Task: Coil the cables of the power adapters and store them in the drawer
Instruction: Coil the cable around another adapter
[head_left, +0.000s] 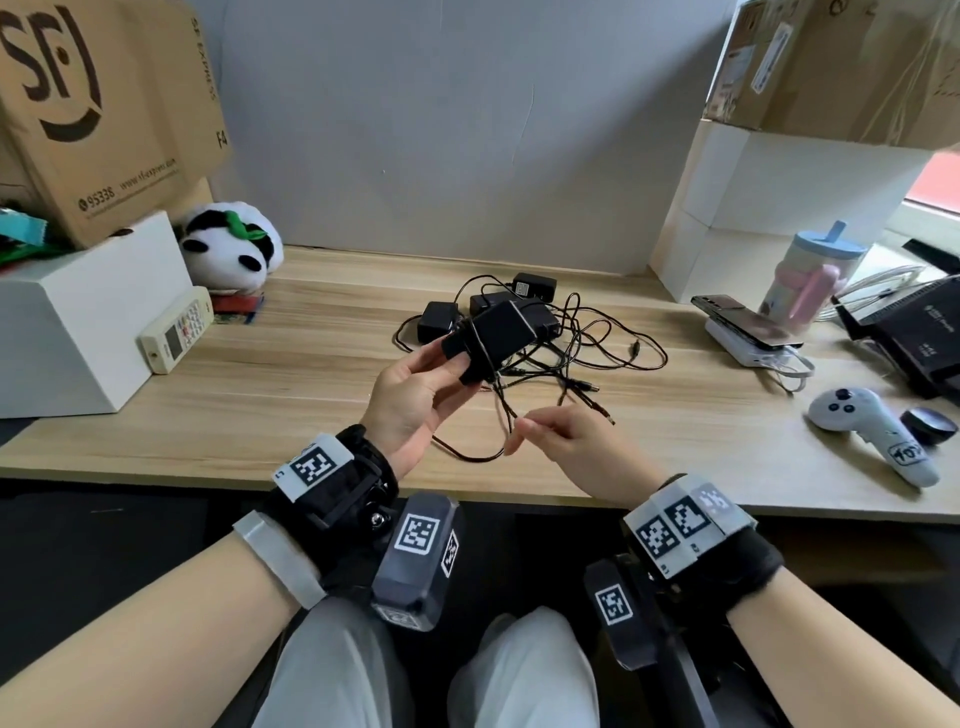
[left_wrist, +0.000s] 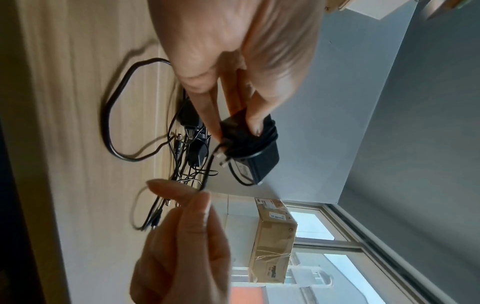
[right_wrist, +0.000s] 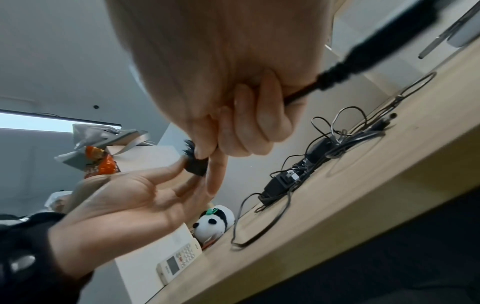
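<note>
Slack cable (head_left: 506, 410) runs down and right from the adapter (head_left: 496, 338), which the left hand (head_left: 415, 400) grasps above the worktop (head_left: 311, 415), to the right hand (head_left: 566, 447) pinching it just below, nearer the loose end.

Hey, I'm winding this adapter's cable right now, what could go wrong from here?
1. The cable that the right hand pinches runs by the tangled pile; pulling may drag other leads or adapters.
2. The left hand holds the adapter by its fingertips; a tug might twist it loose.
3. The wraps could slip off its corner.
</note>
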